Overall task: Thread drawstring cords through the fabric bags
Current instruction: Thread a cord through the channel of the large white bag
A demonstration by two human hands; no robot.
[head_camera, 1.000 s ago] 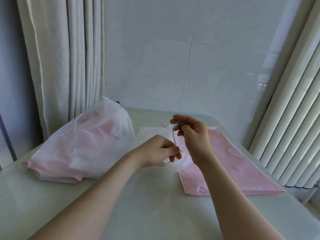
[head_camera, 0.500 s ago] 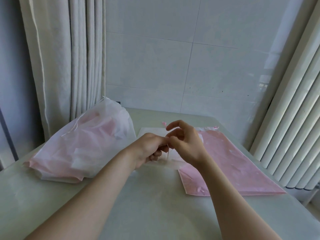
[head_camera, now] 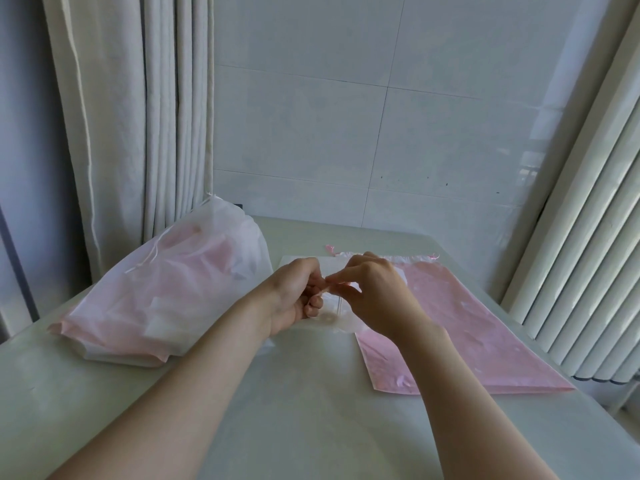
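Note:
My left hand point(head_camera: 298, 294) and my right hand point(head_camera: 375, 292) meet over the middle of the table. Between their fingertips they pinch a thin pale cord point(head_camera: 329, 288). Under them lies a small clear plastic packet point(head_camera: 337, 315) with more cord in it, partly hidden by my right hand. A flat pink fabric bag point(head_camera: 460, 327) lies to the right, its gathered top edge with pink cord ends point(head_camera: 330, 250) at the far side. A white sheer bag point(head_camera: 173, 289) stuffed with pink and white fabric sits at the left.
The pale table point(head_camera: 294, 410) reaches to a tiled wall behind. Curtains point(head_camera: 138, 116) hang at the back left, and a white ribbed radiator point(head_camera: 588, 237) stands along the right edge.
My right hand came down from its raised position to meet my left hand. Both hands now pinch the cord close together, lower over the packet.

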